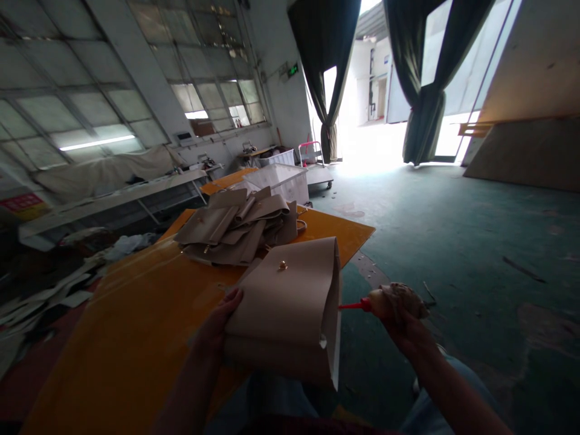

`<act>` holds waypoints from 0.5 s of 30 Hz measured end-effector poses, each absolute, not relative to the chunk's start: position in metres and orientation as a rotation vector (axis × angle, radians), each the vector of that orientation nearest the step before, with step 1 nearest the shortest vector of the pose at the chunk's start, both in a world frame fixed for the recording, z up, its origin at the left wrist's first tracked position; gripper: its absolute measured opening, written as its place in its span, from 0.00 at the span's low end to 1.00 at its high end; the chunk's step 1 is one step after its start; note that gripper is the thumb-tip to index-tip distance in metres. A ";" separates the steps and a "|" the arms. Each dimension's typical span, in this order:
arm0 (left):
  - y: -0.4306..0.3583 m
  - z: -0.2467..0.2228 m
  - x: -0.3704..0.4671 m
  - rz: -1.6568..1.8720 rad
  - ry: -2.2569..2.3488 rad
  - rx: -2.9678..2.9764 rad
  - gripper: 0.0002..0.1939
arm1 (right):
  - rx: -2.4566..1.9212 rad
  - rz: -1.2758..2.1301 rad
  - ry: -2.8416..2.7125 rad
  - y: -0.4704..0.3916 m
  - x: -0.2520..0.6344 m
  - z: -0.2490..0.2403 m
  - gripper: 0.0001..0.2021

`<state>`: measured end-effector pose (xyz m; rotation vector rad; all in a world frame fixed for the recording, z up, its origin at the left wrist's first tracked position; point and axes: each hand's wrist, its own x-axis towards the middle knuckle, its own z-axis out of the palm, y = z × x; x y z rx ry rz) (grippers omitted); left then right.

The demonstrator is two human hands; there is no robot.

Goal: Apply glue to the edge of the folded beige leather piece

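a: at lower centre-left your left hand [223, 319] clamps the near left edge of the beige flap piece [290, 302], thumb on top, propping it off the orange table [127, 326] so its right edge stands free.

b: and the heap behind it?

a: the pile of beige pieces [240, 226] lies at mid-frame on the table, well apart, beyond your hands.

b: the right side?

a: your right hand [401, 317] is closed around a glue bottle [385, 300], its red nozzle [352, 306] levelled at the flap's right edge, just beside it; i can't tell if it touches.
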<state>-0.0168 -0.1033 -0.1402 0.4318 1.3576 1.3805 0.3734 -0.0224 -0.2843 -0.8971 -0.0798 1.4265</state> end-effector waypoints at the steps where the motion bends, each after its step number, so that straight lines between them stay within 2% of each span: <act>1: -0.104 -0.143 -0.019 1.381 1.358 0.437 0.15 | -0.894 1.430 -0.084 -0.026 0.373 -0.283 0.20; 6: -0.108 -0.148 -0.021 1.404 1.342 0.490 0.19 | -0.896 1.444 -0.083 -0.044 0.371 -0.283 0.20; 9: -0.110 -0.144 -0.017 1.407 1.357 0.491 0.17 | -0.918 1.469 -0.055 -0.055 0.373 -0.292 0.19; 12: -0.112 -0.140 -0.015 1.400 1.380 0.464 0.15 | -0.912 1.489 -0.080 -0.066 0.375 -0.304 0.24; 15: -0.114 -0.140 -0.015 1.385 1.413 0.477 0.17 | -0.916 1.480 -0.080 -0.079 0.375 -0.309 0.26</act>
